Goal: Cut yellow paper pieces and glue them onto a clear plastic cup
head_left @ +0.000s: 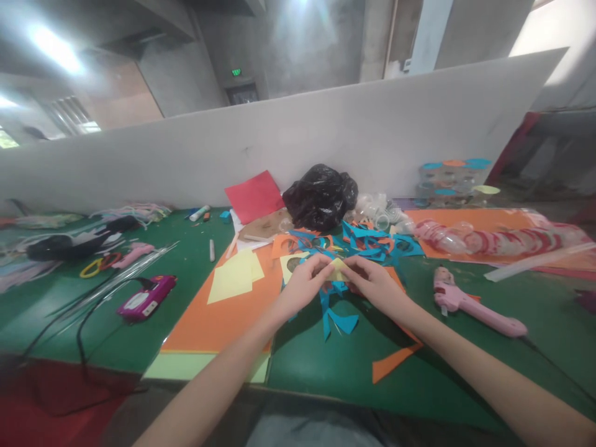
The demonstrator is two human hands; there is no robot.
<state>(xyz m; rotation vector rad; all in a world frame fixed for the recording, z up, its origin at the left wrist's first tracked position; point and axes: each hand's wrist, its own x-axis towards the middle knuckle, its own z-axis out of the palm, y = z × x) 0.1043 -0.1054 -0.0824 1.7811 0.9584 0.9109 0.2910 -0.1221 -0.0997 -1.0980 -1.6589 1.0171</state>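
My left hand (pixel 305 284) and my right hand (pixel 372 282) meet over the middle of the green table (pixel 186 267), and together they pinch a small yellow paper piece (pixel 338 269) between their fingertips. Blue paper scraps (pixel 342 320) lie right under the hands. A pile of blue and orange cuttings (pixel 367 242) sits just behind them. An orange paper sheet (pixel 223 316) with a yellow square (pixel 233 279) on it lies to the left of my left hand.
A pink glue gun (pixel 465 304) lies at the right and a magenta one (pixel 146 298) with a black cable at the left. At the back stand a black plastic bag (pixel 321 195), a red sheet (pixel 254 195), clear cups (pixel 382 214) and a white divider board (pixel 326 130).
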